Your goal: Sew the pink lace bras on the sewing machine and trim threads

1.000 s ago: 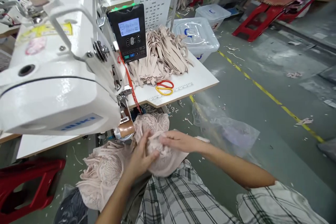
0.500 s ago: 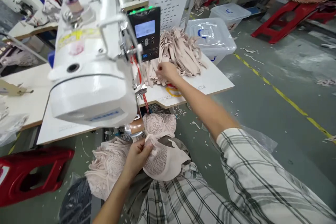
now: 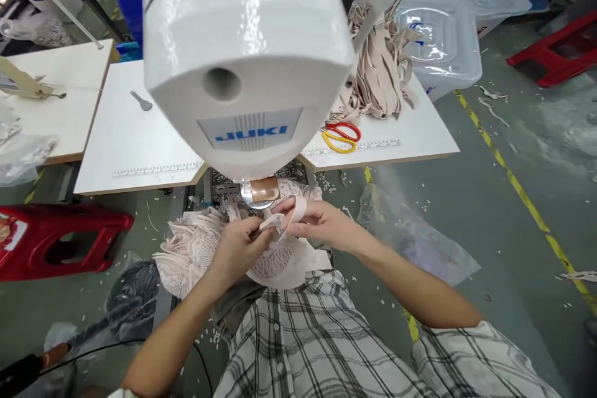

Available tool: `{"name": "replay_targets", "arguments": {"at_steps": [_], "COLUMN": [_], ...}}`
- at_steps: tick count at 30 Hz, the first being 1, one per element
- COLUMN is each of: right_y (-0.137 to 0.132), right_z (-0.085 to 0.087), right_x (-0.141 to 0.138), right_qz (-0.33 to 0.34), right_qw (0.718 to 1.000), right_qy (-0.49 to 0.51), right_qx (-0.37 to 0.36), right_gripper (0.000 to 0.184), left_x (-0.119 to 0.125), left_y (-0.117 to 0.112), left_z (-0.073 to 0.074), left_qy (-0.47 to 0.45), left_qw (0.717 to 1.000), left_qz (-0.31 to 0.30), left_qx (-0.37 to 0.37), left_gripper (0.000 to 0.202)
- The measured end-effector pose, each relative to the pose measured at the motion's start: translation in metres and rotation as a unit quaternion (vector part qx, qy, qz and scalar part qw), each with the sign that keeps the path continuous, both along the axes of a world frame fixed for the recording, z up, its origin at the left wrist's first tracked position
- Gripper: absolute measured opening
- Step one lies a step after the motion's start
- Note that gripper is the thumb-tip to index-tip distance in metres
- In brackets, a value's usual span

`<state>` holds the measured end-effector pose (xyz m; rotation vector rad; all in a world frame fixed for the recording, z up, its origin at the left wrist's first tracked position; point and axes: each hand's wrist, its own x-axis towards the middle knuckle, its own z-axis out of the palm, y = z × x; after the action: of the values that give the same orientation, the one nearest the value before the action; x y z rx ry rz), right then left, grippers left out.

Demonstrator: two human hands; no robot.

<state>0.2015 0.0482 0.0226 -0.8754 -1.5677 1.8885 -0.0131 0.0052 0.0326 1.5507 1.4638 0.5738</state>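
Note:
Over my lap lies a pale pink lace bra (image 3: 275,261), and my left hand (image 3: 237,249) pinches its upper edge between thumb and fingers. My right hand (image 3: 324,222) grips a beige fabric strap (image 3: 298,208) that curls up in a loop, held close against the bra edge. Both hands meet just below the head of a white sewing machine (image 3: 247,74), beside its copper-coloured lower arm (image 3: 264,189). More lace bras (image 3: 193,249) are heaped to the left of my left hand. The exact contact between strap and bra is partly hidden by fingers.
A pile of beige straps (image 3: 380,74) lies on the white table's right side, with red-and-yellow scissors (image 3: 341,137) in front. Clear lidded bins (image 3: 443,43) stand beyond. A red stool (image 3: 60,239) is at left, and a plastic bag (image 3: 415,242) lies on the floor.
My right hand has come back from the strap pile to my left hand, bringing a strap. The view has tilted down and closer to the machine head.

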Motion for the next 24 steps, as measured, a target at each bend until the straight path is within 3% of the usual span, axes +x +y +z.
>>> {"name": "replay_targets", "arguments": {"at_steps": [3,6,9,11,14,17,20,24], "right_y": [0.0,-0.004,-0.002,0.007,0.027,0.052,0.073,0.094], "right_z": [0.009,0.01,0.004,0.002,0.006,0.014,0.016,0.01], "right_x": [-0.01,-0.017,-0.016,-0.011,-0.001,0.002,-0.008,-0.029], "right_qz": [0.0,-0.042,-0.08,-0.056,-0.013,-0.058,-0.111,-0.166], "right_qw": [0.999,0.999,0.996,0.997,0.996,0.997,0.984,0.95], "right_qy": [-0.009,0.016,0.028,0.004,-0.011,-0.048,-0.121,-0.143], "right_qx": [0.052,0.025,-0.024,-0.06,-0.089,-0.028,0.074,0.224], "right_gripper": [0.017,0.017,0.019,0.025,0.035,0.035,0.026,0.02], "left_x": [-0.001,0.004,0.013,0.016,0.009,-0.003,-0.009,-0.005], "left_y": [-0.001,-0.01,-0.023,-0.027,-0.019,0.0,0.014,0.019], "left_z": [0.004,0.001,-0.014,-0.022,-0.021,-0.007,0.006,0.016], "left_qy": [-0.024,-0.072,-0.07,-0.033,0.043,0.117,0.133,0.096], "left_qw": [0.999,0.994,0.983,0.972,0.943,0.916,0.934,0.962], "left_qz": [-0.026,-0.026,0.056,0.087,0.008,-0.05,-0.013,0.019], "left_qx": [0.003,0.078,0.161,0.215,0.33,0.381,0.33,0.257], "left_gripper": [0.033,0.021,0.02,0.018,0.014,0.024,0.024,0.024]}}
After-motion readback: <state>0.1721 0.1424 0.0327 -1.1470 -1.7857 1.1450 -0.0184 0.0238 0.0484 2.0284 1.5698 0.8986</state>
